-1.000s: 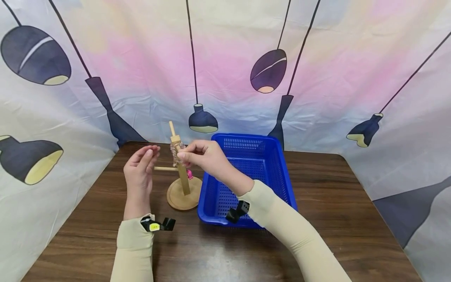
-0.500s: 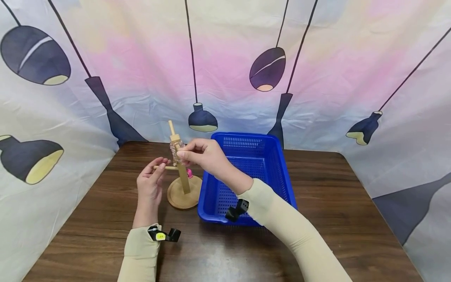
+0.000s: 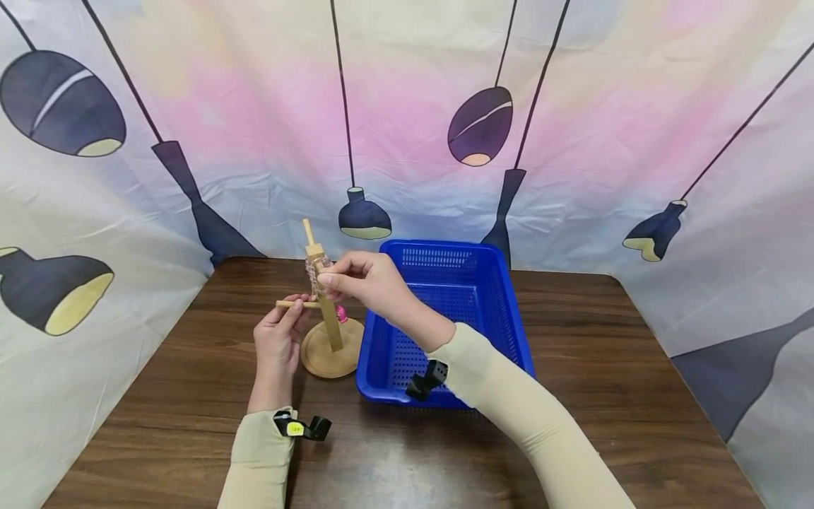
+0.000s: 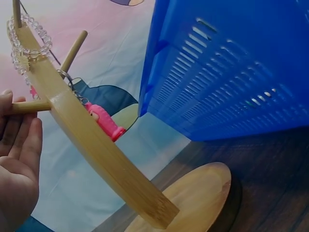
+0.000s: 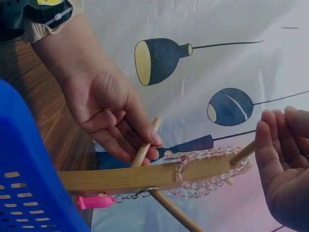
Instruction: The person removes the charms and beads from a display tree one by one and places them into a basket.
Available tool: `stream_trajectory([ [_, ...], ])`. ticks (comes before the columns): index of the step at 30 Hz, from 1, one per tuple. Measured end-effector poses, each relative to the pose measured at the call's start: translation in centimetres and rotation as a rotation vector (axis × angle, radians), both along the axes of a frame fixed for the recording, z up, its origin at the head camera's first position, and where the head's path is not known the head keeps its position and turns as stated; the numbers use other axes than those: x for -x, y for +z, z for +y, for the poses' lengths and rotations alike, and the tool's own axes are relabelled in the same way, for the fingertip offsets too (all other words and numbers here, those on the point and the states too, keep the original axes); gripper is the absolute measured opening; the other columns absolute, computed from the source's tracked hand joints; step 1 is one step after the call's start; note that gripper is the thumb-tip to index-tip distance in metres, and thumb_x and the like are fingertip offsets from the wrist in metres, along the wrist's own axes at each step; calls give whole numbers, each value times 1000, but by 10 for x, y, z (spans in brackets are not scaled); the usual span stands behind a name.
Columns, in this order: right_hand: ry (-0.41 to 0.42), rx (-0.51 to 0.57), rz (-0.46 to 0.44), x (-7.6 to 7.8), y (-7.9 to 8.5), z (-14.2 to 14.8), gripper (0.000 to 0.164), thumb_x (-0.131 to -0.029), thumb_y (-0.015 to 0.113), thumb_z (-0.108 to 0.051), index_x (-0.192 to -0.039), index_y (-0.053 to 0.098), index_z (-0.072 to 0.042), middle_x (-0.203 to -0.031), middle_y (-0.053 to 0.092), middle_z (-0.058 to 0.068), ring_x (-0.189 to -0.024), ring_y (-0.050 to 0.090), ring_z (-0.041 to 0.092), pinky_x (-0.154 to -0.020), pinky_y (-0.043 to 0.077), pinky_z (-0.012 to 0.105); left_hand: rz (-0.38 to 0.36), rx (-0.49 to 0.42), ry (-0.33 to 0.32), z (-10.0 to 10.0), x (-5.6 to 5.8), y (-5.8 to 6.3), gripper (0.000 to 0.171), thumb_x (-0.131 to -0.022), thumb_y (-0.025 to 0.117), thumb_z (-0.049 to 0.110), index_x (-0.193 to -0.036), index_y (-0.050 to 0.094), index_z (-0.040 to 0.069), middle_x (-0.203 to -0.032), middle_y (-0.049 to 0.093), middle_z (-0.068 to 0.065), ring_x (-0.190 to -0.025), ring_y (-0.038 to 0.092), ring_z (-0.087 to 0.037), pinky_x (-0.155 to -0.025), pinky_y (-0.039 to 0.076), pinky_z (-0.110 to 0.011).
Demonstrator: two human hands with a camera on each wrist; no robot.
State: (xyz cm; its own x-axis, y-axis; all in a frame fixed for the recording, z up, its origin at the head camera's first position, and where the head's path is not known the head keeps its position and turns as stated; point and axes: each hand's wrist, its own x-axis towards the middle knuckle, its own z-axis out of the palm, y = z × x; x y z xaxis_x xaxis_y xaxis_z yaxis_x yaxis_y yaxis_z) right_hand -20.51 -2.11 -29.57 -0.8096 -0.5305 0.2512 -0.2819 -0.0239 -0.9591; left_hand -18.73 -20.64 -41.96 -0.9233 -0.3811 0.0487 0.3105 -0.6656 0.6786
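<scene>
A wooden peg stand point(image 3: 332, 329) stands on its round base point(image 3: 321, 360), left of the basket. My left hand point(image 3: 277, 341) pinches the lower left peg point(image 4: 31, 107) between thumb and fingers. Higher up, my right hand point(image 3: 372, 281) holds the end of another peg point(image 5: 245, 152) with thumb and fingertips. A bracelet of clear pinkish beads point(image 5: 203, 184) loops around the upper post and that peg. A pink keychain charm point(image 4: 104, 121) hangs by its ring and chain from a peg on the basket side; in the head view it is partly hidden behind the post.
A blue perforated plastic basket point(image 3: 518, 332) stands directly right of the stand, beneath my right forearm. The dark wooden table point(image 3: 591, 396) extends to both sides. A cloth backdrop point(image 3: 420, 120) printed with lamps hangs behind the table.
My left hand has moved down and to the right from beside the upper post, and its fingers have closed on the lower left peg. My right hand has stayed at its peg.
</scene>
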Motion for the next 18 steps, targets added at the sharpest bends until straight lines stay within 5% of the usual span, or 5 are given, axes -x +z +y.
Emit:
stream_trajectory([
  [4,1,7,-16,0,1,0,15,-96,69,-4,-95,68,11,-81,72,15,-68,66,2,-79,67,38,-12,64,25,1,0,-1,16,-95,67,0,-85,77,7,-83,80,-2,-80,78,-8,-77,63,-18],
  [9,10,-9,-13,0,2,0,15,-96,69,-3,-96,68,12,-86,72,22,-68,66,2,-77,67,31,-19,140,59,3,-2,-2,16,-96,67,4,-84,76,9,-83,79,0,-80,77,-7,-77,63,-18],
  [18,48,-52,10,6,6,2,14,-96,69,-3,-100,70,10,-89,73,19,-69,66,4,-76,66,30,-38,172,104,5,-1,-2,18,-97,66,3,-83,76,9,-81,78,1,-79,76,-6,-75,63,-17],
])
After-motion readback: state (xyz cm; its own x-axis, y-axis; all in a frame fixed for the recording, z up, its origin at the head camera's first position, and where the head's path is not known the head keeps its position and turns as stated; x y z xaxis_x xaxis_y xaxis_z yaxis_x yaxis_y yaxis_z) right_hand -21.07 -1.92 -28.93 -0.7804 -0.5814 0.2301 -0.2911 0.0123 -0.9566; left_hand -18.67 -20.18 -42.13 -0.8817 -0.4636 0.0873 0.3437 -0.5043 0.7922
